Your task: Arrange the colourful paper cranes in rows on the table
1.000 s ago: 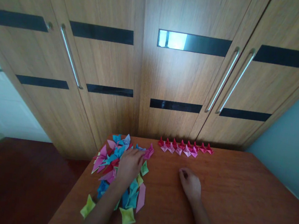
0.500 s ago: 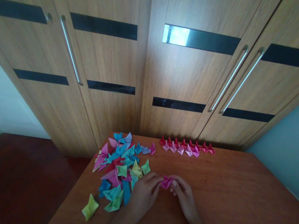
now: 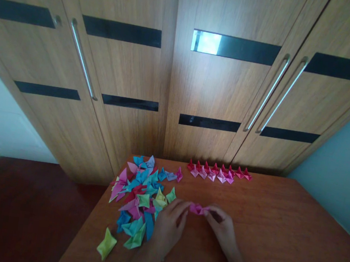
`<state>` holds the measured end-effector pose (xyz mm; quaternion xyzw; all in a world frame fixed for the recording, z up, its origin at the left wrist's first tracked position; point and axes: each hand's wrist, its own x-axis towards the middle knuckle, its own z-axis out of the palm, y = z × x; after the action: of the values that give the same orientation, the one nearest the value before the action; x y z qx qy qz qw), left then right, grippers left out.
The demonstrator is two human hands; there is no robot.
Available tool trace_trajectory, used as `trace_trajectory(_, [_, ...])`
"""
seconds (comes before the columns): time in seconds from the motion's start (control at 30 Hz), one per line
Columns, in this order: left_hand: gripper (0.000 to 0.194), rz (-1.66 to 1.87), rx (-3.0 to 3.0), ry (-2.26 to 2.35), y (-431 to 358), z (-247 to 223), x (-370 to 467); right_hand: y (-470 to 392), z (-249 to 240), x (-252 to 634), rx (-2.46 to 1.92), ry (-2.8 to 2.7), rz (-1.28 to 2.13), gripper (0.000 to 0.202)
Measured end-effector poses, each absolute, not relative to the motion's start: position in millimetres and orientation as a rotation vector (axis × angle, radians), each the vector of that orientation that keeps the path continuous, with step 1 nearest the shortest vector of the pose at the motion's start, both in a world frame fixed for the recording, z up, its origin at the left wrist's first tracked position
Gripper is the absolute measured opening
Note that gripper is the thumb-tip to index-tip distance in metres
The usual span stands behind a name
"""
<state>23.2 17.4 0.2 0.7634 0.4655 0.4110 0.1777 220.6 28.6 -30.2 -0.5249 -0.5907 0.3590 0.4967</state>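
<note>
Lower centre: left hand (image 3: 169, 227) and right hand (image 3: 223, 231) pinch pink paper (image 3: 197, 209) by opposite ends | step: apparently shaping | next: probably calls for gentle, even pressure

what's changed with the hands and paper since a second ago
The left hand moved from over the paper pile, rightward and nearer the person. Both it and the right hand now pinch a pink folded paper. The red and pink rows stayed put.

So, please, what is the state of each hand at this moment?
Left hand: closed, pinching one end of the pink folded paper.
Right hand: closed, pinching the other end.
</note>
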Motion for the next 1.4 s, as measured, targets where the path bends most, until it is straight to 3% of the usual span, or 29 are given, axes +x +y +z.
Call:
trace_trajectory(0.23, [0.034, 1.220, 2.163, 1.247, 13, 3, 23, 61, -35, 302, -1.462, -1.061, 0.512, 0.041])
trace_trajectory(0.37, [0.037, 1.207, 2.182, 1.176, 11, 4, 25, 89, -43, 355, -1.898, -1.094, 0.311, 0.042])
trace_trajectory(0.67, [0.035, 1.189, 2.204, 1.146, 11, 3, 25, 123, -49, 368, -2.525, -1.316, 0.258, 0.042])
trace_trajectory(1.4, [0.036, 1.125, 2.248, 1.126, 8, 3, 26, 145, -45, 352, -2.560, -1.353, 0.248, 0.043])
